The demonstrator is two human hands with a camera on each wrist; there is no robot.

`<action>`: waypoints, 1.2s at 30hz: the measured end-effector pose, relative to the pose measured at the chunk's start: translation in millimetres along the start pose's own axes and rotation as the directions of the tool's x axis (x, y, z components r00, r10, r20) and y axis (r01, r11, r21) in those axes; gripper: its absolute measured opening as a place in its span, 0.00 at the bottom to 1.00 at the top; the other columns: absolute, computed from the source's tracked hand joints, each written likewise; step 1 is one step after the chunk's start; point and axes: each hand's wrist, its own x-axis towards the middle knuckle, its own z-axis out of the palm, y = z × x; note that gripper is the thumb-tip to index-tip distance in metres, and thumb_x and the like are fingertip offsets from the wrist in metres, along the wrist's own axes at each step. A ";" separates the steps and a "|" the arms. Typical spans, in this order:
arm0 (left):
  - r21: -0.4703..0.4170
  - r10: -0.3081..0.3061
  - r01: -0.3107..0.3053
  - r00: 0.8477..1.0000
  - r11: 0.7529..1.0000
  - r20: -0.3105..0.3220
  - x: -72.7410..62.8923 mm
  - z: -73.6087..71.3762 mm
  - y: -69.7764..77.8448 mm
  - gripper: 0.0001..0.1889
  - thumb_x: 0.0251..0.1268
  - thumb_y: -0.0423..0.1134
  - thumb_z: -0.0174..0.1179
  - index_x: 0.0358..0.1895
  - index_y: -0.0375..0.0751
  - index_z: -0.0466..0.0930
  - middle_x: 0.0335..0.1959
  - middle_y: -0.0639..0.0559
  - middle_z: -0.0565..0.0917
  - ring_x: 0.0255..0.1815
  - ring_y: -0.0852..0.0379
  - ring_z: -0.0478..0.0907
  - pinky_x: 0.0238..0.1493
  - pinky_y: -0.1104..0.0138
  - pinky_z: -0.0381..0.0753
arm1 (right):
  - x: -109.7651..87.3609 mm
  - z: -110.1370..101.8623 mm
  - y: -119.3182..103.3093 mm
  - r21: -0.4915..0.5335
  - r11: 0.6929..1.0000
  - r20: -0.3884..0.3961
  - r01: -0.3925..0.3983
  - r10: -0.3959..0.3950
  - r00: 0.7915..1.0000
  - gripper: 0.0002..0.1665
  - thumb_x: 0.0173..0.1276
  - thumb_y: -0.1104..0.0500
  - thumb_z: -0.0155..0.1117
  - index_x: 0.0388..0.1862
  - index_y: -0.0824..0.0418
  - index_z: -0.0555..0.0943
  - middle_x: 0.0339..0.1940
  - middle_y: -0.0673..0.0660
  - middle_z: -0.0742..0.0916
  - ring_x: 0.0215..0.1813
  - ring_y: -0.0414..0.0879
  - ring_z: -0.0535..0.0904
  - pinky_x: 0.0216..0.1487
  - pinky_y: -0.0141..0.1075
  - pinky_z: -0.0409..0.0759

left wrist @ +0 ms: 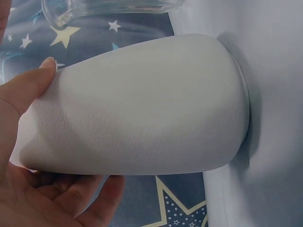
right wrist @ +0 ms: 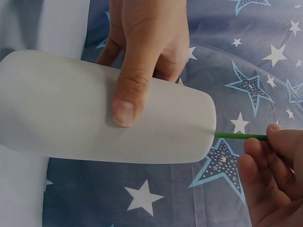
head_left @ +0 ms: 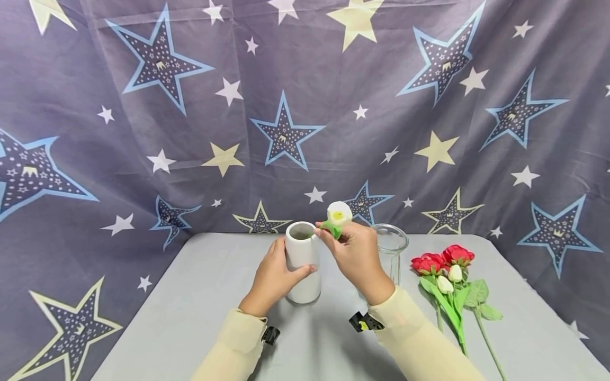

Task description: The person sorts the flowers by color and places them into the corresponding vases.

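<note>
A white vase (head_left: 301, 256) stands upright on the grey table. My left hand (head_left: 272, 278) grips it, thumb on the near side and fingers round the other; the left wrist view shows the smooth vase body (left wrist: 151, 109) between them. At the vase mouth, my right hand (head_left: 359, 259) pinches the green stem of a white flower (head_left: 339, 214) with a yellow centre and a green leaf. In the right wrist view the stem (right wrist: 240, 135) runs from the fingertips into the vase opening. Its lower end is hidden inside.
A clear glass vase (head_left: 392, 244) stands behind my right hand, partly hidden. Right of it on the table (head_left: 209, 296) lie red flowers (head_left: 429, 263) and white tulips (head_left: 445, 284) with green stems. A star-patterned cloth (head_left: 314, 74) hangs behind.
</note>
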 end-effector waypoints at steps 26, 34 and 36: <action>0.008 0.011 -0.011 1.000 1.000 -0.009 -1.1 0.3 -0.4 0.47 0.51 0.60 0.78 0.72 0.45 0.66 0.60 0.48 0.78 0.55 0.47 0.81 0.56 0.49 0.80 | -8.9 17.7 9.4 -0.086 0.996 0.038 0.003 0.000 0.999 0.12 0.62 0.56 0.80 0.23 0.52 0.86 0.17 0.45 0.79 0.19 0.36 0.69 0.21 0.29 0.68; 0.012 0.010 -0.010 1.000 1.000 -0.001 -2.7 -0.8 1.1 0.48 0.52 0.60 0.78 0.73 0.44 0.66 0.62 0.47 0.77 0.56 0.47 0.80 0.57 0.49 0.80 | -10.9 22.5 10.6 -0.066 0.996 0.068 -0.058 0.062 0.996 0.05 0.59 0.67 0.75 0.32 0.57 0.91 0.36 0.48 0.90 0.29 0.39 0.82 0.29 0.35 0.83; 0.015 0.014 -0.014 1.000 1.000 -0.003 -2.9 -0.9 1.3 0.49 0.52 0.60 0.78 0.73 0.44 0.66 0.62 0.47 0.77 0.56 0.46 0.80 0.57 0.48 0.80 | -11.5 22.9 10.2 -0.084 0.994 0.072 -0.067 0.073 0.995 0.06 0.58 0.67 0.76 0.33 0.58 0.92 0.38 0.48 0.89 0.30 0.40 0.82 0.28 0.34 0.81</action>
